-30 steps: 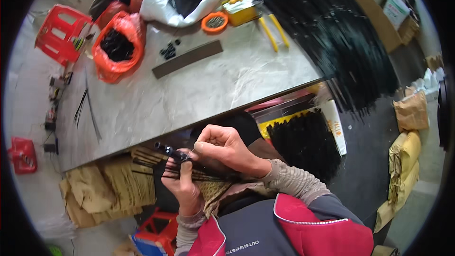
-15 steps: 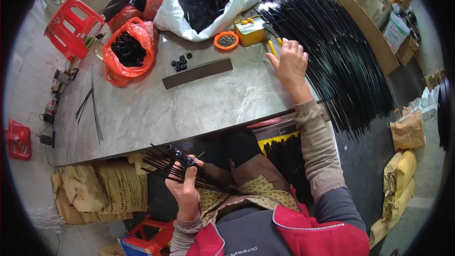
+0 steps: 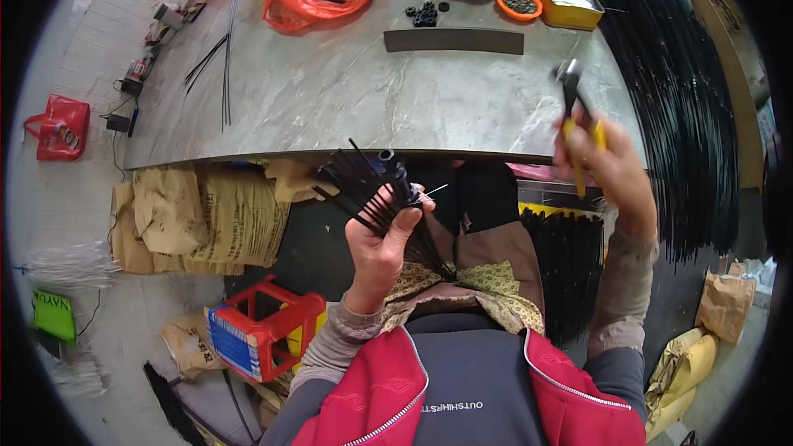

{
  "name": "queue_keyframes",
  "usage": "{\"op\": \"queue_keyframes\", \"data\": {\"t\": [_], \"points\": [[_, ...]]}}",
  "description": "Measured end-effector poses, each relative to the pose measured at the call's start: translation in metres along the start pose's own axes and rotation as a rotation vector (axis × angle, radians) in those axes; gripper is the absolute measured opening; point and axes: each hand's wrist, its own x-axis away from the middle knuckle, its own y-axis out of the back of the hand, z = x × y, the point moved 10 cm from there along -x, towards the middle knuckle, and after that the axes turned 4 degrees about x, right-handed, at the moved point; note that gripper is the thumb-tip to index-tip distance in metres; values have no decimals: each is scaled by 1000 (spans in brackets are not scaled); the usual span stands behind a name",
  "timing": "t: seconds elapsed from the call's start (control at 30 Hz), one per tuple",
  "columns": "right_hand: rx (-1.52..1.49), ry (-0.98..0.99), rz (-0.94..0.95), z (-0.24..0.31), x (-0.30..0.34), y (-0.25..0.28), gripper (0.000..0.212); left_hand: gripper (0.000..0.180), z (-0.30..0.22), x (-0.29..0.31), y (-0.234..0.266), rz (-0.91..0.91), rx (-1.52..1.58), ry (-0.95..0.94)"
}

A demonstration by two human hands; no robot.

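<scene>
Black ribs (image 3: 363, 186), a fanned bundle of thin rods gathered into a small black hub, sit clamped in the left hand (image 3: 378, 239), fingers curled tight around the stems just below the hub and the thumb pressing across them. So the bundle is up in front of the chest, just under the near edge of the grey marble table (image 3: 330, 107), with the rod tips spraying out above and to the left of the fingertips.

What's changed: half a second ago the right hand (image 3: 610, 167) was flat out on the tabletop over by the big pile of long black rods (image 3: 686, 91), empty as far as I could see. Now it's back off the table and wrapped around yellow-handled pliers (image 3: 578, 111), nose pointing up past the knuckles. It's blurry from the swing, so I can't tell how the plier tips stand, but the fingers are definitely closed on the handles. A second ago that same hand was pinching at the hub right beside the left thumb, so it went from bare fingers to a tool.

My read: hand work on the hub is done for now and the pliers are for it. They're well apart from the bundle, off to the right of the left fingers.
</scene>
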Motion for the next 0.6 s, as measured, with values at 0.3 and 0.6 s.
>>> {"op": "queue_keyframes", "data": {"t": [0.3,0.6], "points": [[544,236,492,-14,46,-122,27,15,-4,8,-3,18,-29,-8],[360,169,540,-15,38,-133,37,20,-5,11,1,19,-63,-24]]}}
